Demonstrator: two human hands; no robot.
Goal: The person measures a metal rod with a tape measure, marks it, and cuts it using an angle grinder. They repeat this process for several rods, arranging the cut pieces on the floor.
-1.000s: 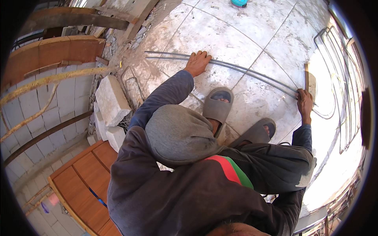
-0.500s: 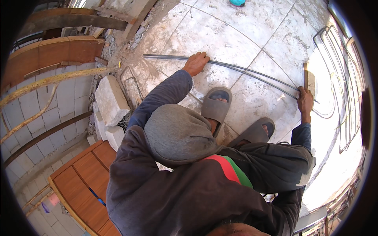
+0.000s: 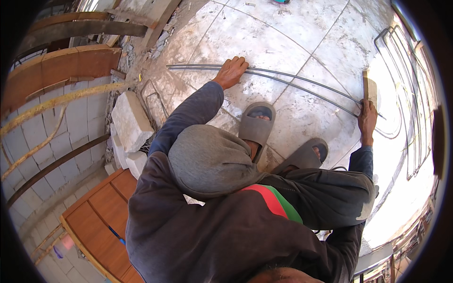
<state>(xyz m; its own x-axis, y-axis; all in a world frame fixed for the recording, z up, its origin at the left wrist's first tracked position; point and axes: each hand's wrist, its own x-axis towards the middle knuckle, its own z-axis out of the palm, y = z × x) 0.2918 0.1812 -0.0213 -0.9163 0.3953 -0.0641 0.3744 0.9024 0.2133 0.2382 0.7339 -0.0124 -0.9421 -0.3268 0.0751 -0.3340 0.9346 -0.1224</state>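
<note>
Two long thin steel rods [image 3: 292,80] lie side by side across the tiled floor [image 3: 302,33]. My left hand [image 3: 231,70] presses down on them near their left part, fingers spread over the rods. My right hand [image 3: 367,118] is at the rods' right end, closed around them next to a small wooden block [image 3: 369,88]. I am crouched; my feet in grey slippers [image 3: 257,125] stand just below the rods.
White concrete blocks [image 3: 130,120] and bent wire stirrups [image 3: 153,96] lie at the left. Wooden planks [image 3: 71,61] and a block wall lie farther left, a brown wooden panel [image 3: 94,217] at lower left. Several bent steel rods [image 3: 410,94] lie at the right.
My left hand has slid slightly along the rods; my right hand has stayed at the rods' right end. Little else differs.
</note>
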